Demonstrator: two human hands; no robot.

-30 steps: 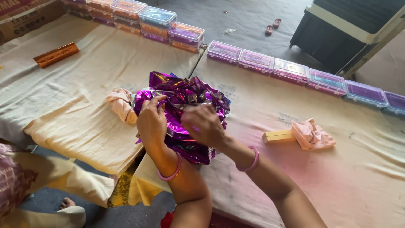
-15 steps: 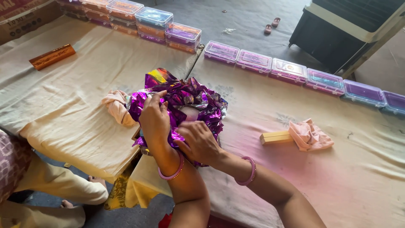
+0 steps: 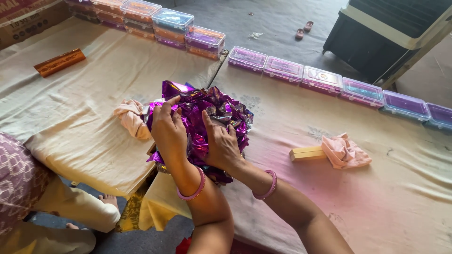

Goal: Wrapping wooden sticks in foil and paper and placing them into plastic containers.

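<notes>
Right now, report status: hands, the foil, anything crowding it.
Both hands on the purple foil bundle: left hand, right hand. Peach cloth touching its left side. Wooden block lies apart.

I sit at low tables (image 3: 84, 117) draped in wrinkled cream cloth (image 3: 376, 188), with daylight falling across them. Beyond lies a grey concrete floor (image 3: 278, 23). At the upper right stands a dark boxy appliance (image 3: 391, 33), possibly an air cooler.

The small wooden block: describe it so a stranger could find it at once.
On the cream cloth-covered table, look right of the purple foil bundle under both hands. The small wooden block lies flat against a crumpled pink cloth: pale yellow and straight-edged.
</notes>
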